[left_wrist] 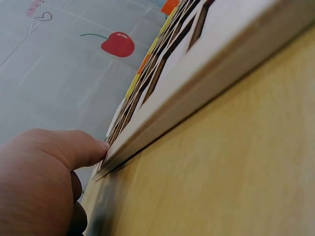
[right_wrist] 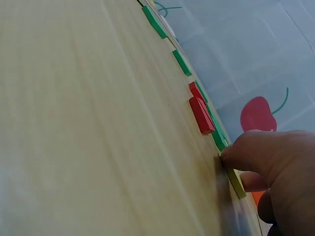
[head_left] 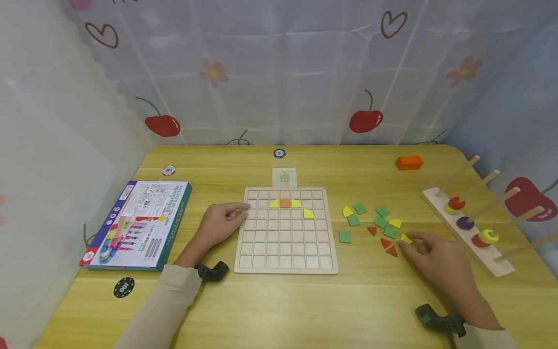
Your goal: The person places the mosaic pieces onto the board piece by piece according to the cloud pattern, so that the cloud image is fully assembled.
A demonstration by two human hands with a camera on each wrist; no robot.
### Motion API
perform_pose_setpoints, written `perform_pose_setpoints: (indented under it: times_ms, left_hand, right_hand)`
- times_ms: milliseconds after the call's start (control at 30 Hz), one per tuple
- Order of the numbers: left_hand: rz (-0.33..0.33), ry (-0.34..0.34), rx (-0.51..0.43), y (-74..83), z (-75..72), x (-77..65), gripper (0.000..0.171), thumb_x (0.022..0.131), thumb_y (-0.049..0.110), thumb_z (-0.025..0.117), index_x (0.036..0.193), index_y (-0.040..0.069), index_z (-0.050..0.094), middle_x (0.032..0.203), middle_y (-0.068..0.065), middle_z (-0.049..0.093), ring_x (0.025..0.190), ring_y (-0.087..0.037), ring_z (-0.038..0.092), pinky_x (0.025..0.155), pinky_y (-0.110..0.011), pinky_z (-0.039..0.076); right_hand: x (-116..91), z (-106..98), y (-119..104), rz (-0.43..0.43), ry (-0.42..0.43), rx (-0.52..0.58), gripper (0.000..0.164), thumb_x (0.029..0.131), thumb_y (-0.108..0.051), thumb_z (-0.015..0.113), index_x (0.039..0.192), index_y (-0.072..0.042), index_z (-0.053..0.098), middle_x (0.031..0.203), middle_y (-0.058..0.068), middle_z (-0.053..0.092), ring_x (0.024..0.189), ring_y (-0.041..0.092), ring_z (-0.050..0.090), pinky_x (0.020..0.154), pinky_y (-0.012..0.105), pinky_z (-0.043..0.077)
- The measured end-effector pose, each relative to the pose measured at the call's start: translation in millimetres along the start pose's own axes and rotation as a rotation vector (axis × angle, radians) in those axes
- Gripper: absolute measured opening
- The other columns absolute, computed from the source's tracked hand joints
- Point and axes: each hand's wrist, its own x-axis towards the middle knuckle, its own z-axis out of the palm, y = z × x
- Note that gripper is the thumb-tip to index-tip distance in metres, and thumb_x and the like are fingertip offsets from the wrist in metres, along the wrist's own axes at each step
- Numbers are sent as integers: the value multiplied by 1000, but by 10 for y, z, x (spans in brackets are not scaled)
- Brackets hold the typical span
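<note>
The right hand point(head_left: 440, 262) pinches a yellow quarter point(head_left: 405, 239) between thumb and forefinger, toward the right edge of the bench point(head_left: 283, 310). The left hand point(head_left: 219, 221) grips nothing; its fingers reach out loosely, touching the left edge of the board point(head_left: 285, 269) near its back left corner.

The board sits mid-bench. In its second row from the back, an orange square point(head_left: 285, 203) lies between two yellow quarters; another lies one row nearer the front, farther right.

Between board and right hand lie six green squares point(head_left: 345, 237), three red triangles point(head_left: 392, 250) and two more yellow quarters. A card point(head_left: 284, 176) lies just beyond the board's back edge.

A box point(head_left: 144, 223) lies along the bench's left edge. The peg rack point(head_left: 468, 232), with beads point(head_left: 465, 223), runs along the right edge; an orange block point(head_left: 409, 163) is near the back right corner. One chip point(head_left: 279, 153) lies at the back edge.
</note>
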Motion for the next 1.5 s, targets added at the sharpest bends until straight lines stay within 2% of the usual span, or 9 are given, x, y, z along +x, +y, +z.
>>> perform_pose_setpoints:
  times_ms: [200, 300, 533, 767, 1033, 1233, 1500]
  left_hand:
    - [7, 2, -12, 8, 8, 10, 22, 98, 25, 70, 118, 18, 78, 52, 6, 33, 47, -11, 26, 53, -30, 32]
    - [1, 5, -20, -1, 36, -10, 22, 98, 25, 71, 117, 18, 79, 52, 6, 33, 47, -11, 27, 53, -30, 32]
    - [-13, 4, -21, -2, 76, -51, 21, 98, 26, 70, 117, 19, 79, 52, 7, 32, 47, -10, 26, 55, -30, 34]
    - [-4, 7, -8, -9, 81, -42, 22, 98, 25, 71, 117, 19, 79, 52, 8, 32, 47, -9, 26, 56, -30, 35]
    - [5, 13, -2, -17, 68, -17, 22, 98, 26, 70, 117, 19, 79, 51, 7, 33, 47, -9, 27, 54, -30, 33]
    - [5, 15, 0, -26, 63, -10, 21, 98, 25, 71, 117, 19, 79, 51, 8, 33, 47, -9, 26, 54, -30, 33]
    - [-2, 13, -2, -15, 25, -11, 22, 98, 26, 70, 118, 20, 78, 52, 8, 32, 47, -10, 27, 56, -31, 36]
  right_hand:
    - [10, -5, 7, 10, 16, 13, 36, 85, -33, 83, 105, -4, 78, 55, -9, 39, 48, 9, 28, 44, 28, 21]
    - [28, -37, -24, -15, 37, 6, 34, 84, -32, 84, 106, -7, 78, 55, -10, 38, 47, 9, 26, 44, 28, 20]
    - [162, -28, -264, -111, -30, 5, 32, 84, -31, 83, 105, -7, 79, 57, -13, 39, 48, 6, 30, 45, 27, 24]
    - [388, 158, -676, -263, -86, 62, 26, 84, -30, 81, 104, -13, 80, 54, -19, 35, 48, 1, 29, 48, 25, 28]
    - [647, 450, -1109, -411, -194, 128, 28, 88, -32, 80, 110, -14, 79, 56, -17, 37, 49, 0, 31, 47, 23, 28]
    - [777, 652, -1236, -469, -235, 210, 30, 88, -30, 81, 112, -12, 79, 56, -18, 40, 49, -1, 35, 48, 23, 33]
    - [855, 761, -1307, -510, -233, 210, 29, 90, -32, 78, 112, -13, 78, 54, -17, 36, 49, 0, 30, 48, 23, 28]
